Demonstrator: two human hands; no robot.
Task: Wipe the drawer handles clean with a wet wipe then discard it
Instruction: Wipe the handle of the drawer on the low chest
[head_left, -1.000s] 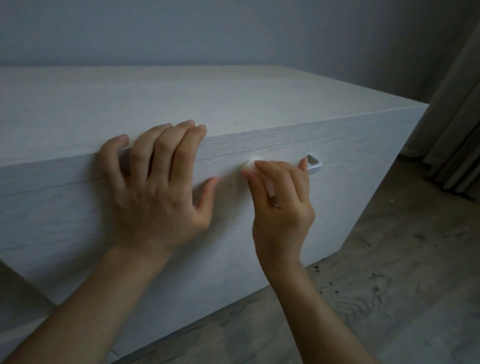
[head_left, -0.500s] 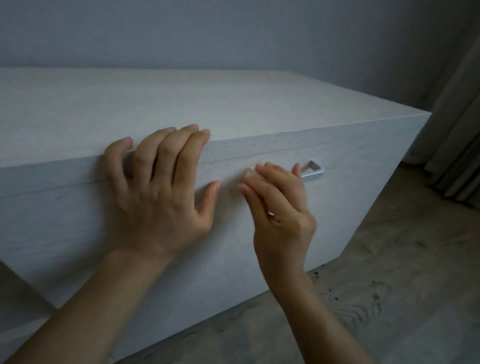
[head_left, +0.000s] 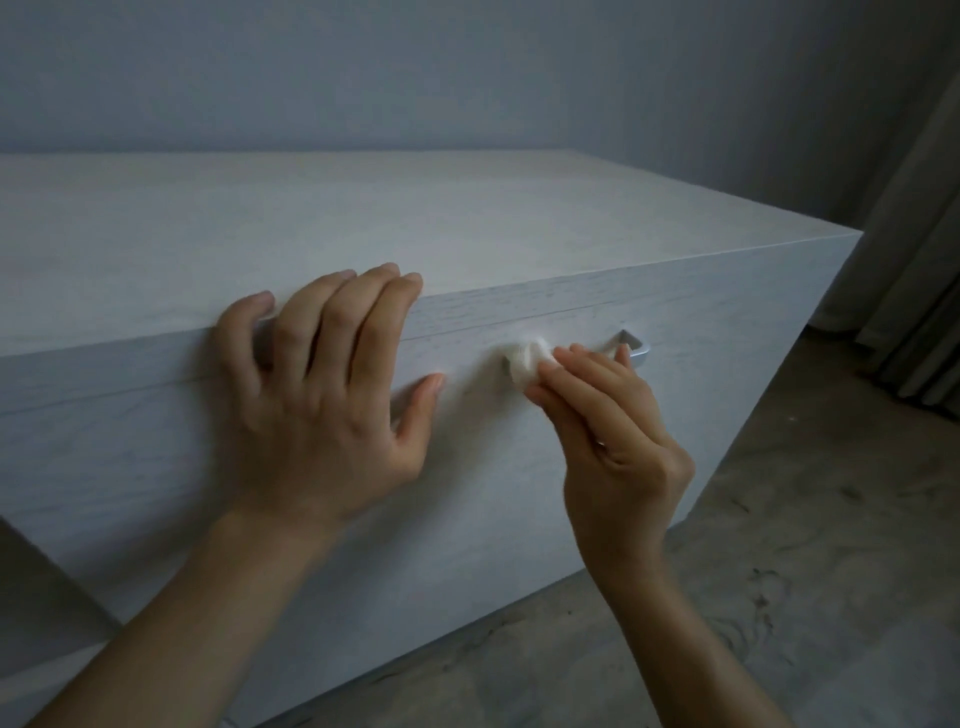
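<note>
L hand (head_left: 317, 405) lay flat, grip released, across drawer front (head_left: 156, 457), prob. bracing it shut, while R hand (head_left: 618, 447) grip pinched wadded wet wipe (head_left: 527, 361) against metal handle (head_left: 631, 348), L end.

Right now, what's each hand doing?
Left hand: open, resting on the front edge of the cabinet.
Right hand: pinches the wet wipe against the drawer handle.

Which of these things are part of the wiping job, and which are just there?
Part of the job:
wet wipe, pinched by the right hand against the metal drawer handle
left hand, resting on the drawer unit

Just there:
curtain
floor
wall
</note>
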